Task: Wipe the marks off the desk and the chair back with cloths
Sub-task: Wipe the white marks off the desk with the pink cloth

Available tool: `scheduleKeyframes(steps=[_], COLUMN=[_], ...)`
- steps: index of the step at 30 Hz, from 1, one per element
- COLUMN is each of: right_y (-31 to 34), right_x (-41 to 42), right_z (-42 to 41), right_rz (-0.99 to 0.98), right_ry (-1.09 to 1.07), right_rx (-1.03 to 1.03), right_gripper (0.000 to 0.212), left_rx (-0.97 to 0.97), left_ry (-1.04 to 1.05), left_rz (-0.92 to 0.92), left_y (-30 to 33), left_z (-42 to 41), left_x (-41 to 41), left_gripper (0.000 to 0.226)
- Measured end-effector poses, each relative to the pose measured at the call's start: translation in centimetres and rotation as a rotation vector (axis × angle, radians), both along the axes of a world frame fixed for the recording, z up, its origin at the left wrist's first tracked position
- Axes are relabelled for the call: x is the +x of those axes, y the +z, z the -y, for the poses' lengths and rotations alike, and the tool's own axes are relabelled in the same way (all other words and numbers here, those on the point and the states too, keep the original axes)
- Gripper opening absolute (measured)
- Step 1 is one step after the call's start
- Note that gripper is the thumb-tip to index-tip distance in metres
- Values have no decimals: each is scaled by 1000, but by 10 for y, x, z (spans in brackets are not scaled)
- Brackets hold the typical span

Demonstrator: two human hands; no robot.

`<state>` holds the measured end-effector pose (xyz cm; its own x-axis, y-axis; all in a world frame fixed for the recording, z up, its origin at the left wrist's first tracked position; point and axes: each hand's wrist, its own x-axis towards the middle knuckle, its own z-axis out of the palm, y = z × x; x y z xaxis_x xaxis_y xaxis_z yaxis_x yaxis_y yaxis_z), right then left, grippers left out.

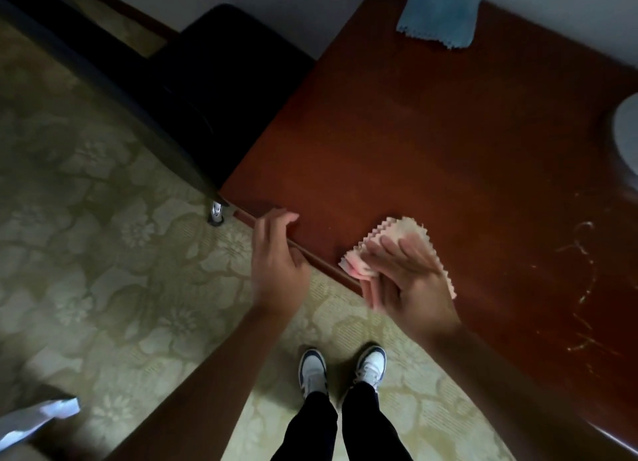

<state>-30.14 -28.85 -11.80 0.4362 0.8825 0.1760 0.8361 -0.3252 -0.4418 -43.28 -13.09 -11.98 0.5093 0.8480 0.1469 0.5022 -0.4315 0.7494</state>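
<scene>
A reddish-brown wooden desk (431,143) fills the right side. Pale scribbled marks (583,288) streak its right part. My right hand (404,281) holds a folded pink cloth (397,239) with zigzag edges just above the desk's near edge. My left hand (276,257) hovers at that edge, fingers loosely bent, holding nothing. A blue cloth (438,15) lies flat at the desk's far side. A black chair (193,91) stands to the left of the desk, its back facing me.
A pale grey rounded object (626,132) sits at the desk's right edge. Patterned green carpet (103,253) covers the floor. My feet in white and blue shoes (341,371) stand close to the desk. Something white (38,419) shows at bottom left.
</scene>
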Motion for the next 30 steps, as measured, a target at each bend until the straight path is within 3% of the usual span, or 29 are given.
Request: scheduleKeyframes(steps=[7,14,18,23,30], right_y=[-2,1,-3,1,-19], right_x=[-12,0,-12,-21,4], right_z=[-77,4,-41,-90,27], right_rz=[46,85,114,151,147], right_ry=[6,-56,-94,-54,-113], right_rx=[-76,-71,-181,-188,-2], right_gripper=[33,35,28,46,26], left_rx=[-8,25,-8,30,57], left_ry=[-40,-105,-68,-64,-192], left_rz=[18,-47,-18,12,-41], left_y=[4,1,3,8,11], left_z=[4,3,10,17,67], left_x=[4,1,9,14,41], left_gripper=[53,49,49,46,39])
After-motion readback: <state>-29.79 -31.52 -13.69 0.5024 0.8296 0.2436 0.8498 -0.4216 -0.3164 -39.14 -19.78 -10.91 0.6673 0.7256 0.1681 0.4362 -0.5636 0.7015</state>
